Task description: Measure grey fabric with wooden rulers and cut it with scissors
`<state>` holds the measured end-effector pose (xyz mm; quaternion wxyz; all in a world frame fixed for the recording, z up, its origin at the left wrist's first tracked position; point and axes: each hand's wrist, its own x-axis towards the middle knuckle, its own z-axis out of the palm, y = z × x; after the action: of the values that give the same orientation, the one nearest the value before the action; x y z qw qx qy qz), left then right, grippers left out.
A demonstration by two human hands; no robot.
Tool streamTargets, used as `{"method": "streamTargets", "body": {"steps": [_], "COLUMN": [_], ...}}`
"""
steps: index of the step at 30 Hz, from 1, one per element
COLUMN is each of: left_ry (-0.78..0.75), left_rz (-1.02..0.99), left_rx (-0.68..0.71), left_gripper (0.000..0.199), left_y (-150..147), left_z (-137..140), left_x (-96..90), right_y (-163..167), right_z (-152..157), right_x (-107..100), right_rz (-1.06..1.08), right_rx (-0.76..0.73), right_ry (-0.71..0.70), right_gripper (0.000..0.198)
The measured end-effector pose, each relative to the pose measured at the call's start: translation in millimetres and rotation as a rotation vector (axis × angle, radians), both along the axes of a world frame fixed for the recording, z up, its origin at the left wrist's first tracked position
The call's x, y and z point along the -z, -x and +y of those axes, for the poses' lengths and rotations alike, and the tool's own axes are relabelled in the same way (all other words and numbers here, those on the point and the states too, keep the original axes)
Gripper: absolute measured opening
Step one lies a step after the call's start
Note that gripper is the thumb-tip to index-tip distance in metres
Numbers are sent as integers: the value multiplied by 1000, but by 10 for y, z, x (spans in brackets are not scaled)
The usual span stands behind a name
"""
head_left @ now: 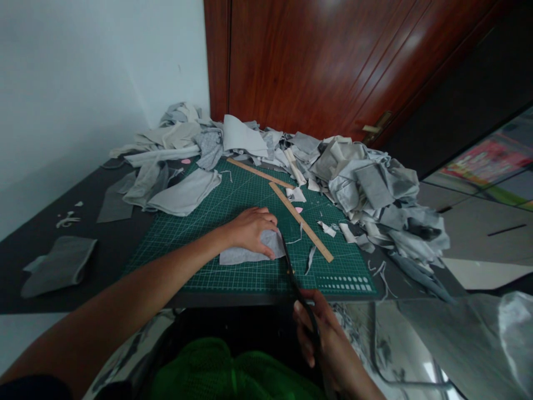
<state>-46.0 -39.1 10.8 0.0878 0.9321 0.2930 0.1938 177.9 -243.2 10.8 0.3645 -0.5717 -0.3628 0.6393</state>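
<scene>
The thin light-grey piece of cloth (pixel 250 256) lies flat on the green cutting mat with white grid lines (pixel 233 279), near its front edge. The left hand (pixel 251 232) is placed over the cloth; its fingers are bent a little and reach the far side, while the thumb, spread apart from them, rests upon the nearer part by the right end. I cannot tell if the cloth is pinched or only pressed. Its long axis goes from left to right, and the right end is just at the blades of the long black metal scissors (pixel 293 282). The right hand (pixel 320 329) has its fingers closed around the handles, in front of the table edge. The scissors point away from the person and slightly to the left, so their long axis runs across that of the cloth. To the right, the flat light-brown wooden ruler (pixel 302 222) lies slantwise on the mat
</scene>
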Motion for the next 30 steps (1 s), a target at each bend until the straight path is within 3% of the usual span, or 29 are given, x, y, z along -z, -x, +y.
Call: {"method": "streamTargets", "body": {"steps": [30], "left_ry": [16], "left_rz": [-9], "left_rx": [0], "left_gripper": [62], "left_y": [-2], "left_z": [6], "left_x": [10], "right_y": [-3], "right_z": [-12], "right_x": [-7], "right_rz": [25], "right_rx": [-15], "right_ry": [-21], "right_gripper": [55]}}
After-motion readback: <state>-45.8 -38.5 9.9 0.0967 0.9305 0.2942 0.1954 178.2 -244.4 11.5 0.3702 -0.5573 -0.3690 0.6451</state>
